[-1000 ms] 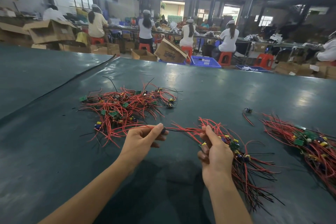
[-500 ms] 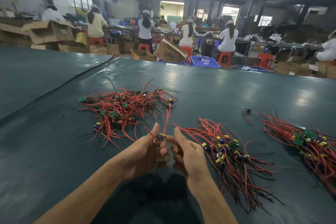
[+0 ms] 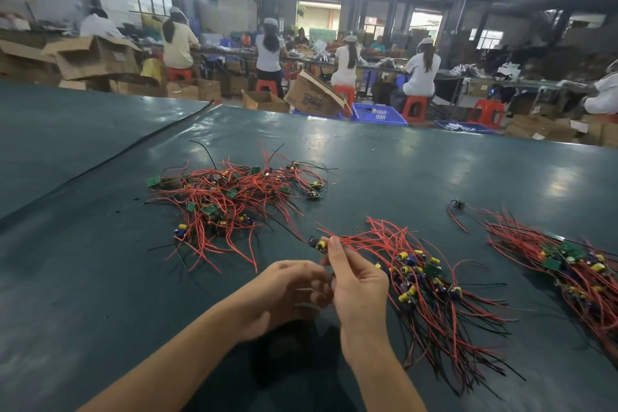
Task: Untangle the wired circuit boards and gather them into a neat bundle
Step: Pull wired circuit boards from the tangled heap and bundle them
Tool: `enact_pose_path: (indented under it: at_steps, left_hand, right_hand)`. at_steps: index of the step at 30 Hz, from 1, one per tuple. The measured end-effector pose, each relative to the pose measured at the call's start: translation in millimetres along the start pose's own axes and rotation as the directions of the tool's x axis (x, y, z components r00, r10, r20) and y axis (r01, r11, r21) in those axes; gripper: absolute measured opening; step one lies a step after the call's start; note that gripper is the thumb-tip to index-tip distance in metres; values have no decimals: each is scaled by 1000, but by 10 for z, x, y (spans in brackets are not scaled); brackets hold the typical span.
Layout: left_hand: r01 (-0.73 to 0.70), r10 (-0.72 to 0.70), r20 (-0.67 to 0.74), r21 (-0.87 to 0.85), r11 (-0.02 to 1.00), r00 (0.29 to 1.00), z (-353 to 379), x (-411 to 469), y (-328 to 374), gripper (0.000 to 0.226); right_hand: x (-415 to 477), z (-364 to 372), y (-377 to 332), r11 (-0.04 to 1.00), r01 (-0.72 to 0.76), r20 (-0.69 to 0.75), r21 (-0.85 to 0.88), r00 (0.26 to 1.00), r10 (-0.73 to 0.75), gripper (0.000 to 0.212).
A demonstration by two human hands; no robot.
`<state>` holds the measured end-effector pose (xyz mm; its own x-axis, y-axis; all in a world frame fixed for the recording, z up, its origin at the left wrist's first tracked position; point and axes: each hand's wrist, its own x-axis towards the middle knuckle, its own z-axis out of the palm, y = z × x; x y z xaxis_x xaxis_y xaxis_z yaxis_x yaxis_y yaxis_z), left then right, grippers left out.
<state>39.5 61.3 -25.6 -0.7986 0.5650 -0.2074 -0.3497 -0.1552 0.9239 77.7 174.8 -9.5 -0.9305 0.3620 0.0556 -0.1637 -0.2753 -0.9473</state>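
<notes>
A tangled heap of red-wired circuit boards [image 3: 234,197] lies on the dark green table [image 3: 418,160], left of centre. A combed bundle [image 3: 424,281] of the same boards lies just right of my hands, wires trailing toward me. My right hand [image 3: 354,288] pinches one small wired board [image 3: 319,243] at its fingertips, held above the table beside that bundle. My left hand [image 3: 284,291] sits right against it, fingers loosely curled and blurred; whether it holds a wire is unclear.
A second gathered bundle [image 3: 575,267] lies at the far right, with a single loose board [image 3: 458,204] beside it. Beyond the table's far edge are cardboard boxes [image 3: 314,95], blue crates [image 3: 378,114], red stools and several seated workers.
The board that both hands held between them is now in my right hand alone, lifted slightly right toward the middle bundle. My left hand has dropped back a little.
</notes>
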Motion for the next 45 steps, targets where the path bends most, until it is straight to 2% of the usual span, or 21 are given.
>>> enact_pose_path:
  at_steps: [1,2,5,9,12,14,17,21,24,29,33,36,41,45]
  left_hand:
    - [-53,51,30,66,996,998,1,-7,-18,2]
    - [-106,102,42,114,988,994,-4,-11,-39,7]
    - [-226,231,6,213,950,973,29,-30,-45,33]
    - [-277,301,-87,217,936,949,78,-38,-7,53]
    - [-278,325,-224,218,935,919,99,-17,16,55]
    - [-305,352,-258,206,930,900,115,-16,34,48]
    - [-390,435,-207,227,892,876,143,-36,69,43]
    - [-427,484,-138,308,850,864,152,-39,92,50]
    - [-428,500,-137,358,830,855,124,-34,94,55]
    - [-415,491,-129,379,827,862,64,-29,108,51]
    - [-405,475,-141,351,844,868,69,-27,79,55]
    - [-407,475,-169,324,854,863,57,-17,57,49]
    - [-429,499,-141,347,834,855,32,2,55,50]
    - [-411,476,-104,368,834,873,27,8,65,56]
  right_hand:
    - [-5,-3,-3,999,32,3,-29,999,-32,28]
    - [-9,-8,0,996,68,10,-62,998,-68,28]
    - [-5,-17,7,977,160,14,-137,987,-160,28]
    - [12,-30,20,949,232,15,-214,972,-235,28]
    - [0,-26,50,933,246,43,-263,969,-244,26]
    - [2,-17,55,941,230,39,-249,973,-228,27]
    - [21,-10,37,983,128,-29,-132,991,-133,28]
    - [71,-31,-5,999,-42,-97,-16,994,40,27]
    - [160,-81,-46,989,-131,-176,67,974,141,22]
    - [322,-276,-117,968,-122,-313,218,931,187,14]
    - [321,-295,-105,968,-90,-362,233,916,172,19]
    - [245,-227,-70,991,-70,-307,118,946,104,26]
    - [17,33,23,994,-67,-18,-83,998,65,27]
    - [4,56,30,993,-37,-63,-113,998,30,30]
